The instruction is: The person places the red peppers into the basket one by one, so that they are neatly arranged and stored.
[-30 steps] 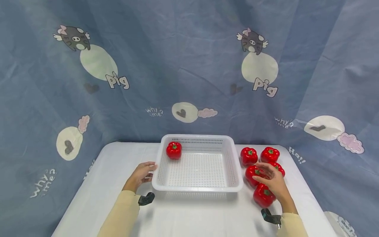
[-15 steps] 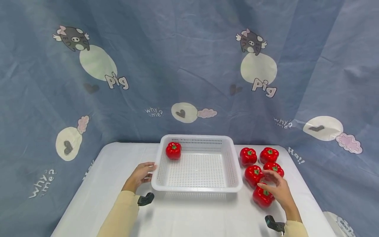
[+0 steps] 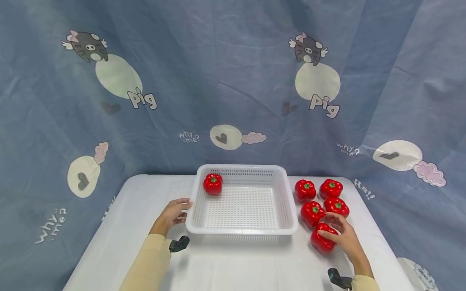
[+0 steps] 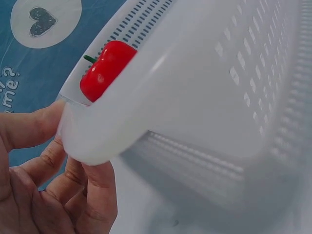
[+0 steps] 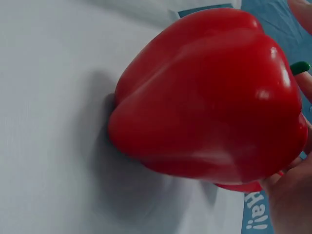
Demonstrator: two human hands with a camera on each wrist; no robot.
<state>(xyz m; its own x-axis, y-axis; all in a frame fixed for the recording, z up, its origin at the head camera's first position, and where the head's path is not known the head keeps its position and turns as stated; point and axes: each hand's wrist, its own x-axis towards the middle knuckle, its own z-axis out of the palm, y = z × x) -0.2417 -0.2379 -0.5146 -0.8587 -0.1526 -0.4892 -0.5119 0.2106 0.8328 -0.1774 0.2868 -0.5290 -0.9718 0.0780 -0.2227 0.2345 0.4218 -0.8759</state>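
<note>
Head cam first: I count six red peppers, one white basket and two hands. The left hand pinches the basket's left rim. One basket pepper sits inside, past those fingers in the far left corner.

The other five are on the white tabletop around the right hand. Its thumb and fingers are apart, reaching over the front pepper. Just left of the fingertips is the second pepper, just beyond them the third pepper, and farther out the last two: back left pepper and back right pepper.

Left wrist cam: one thumb on top of the rim, the other fingers curled underneath, so yeah, clamped on it. One pepper with one green stem shows just past the thumb, partly behind the basket wall.

Right wrist cam: one pepper fills most of the view, fingers by its stem end, thumb standing off it. Can't tell how firmly they touch. A sliver of another pepper peeks out near the fingers.
</note>
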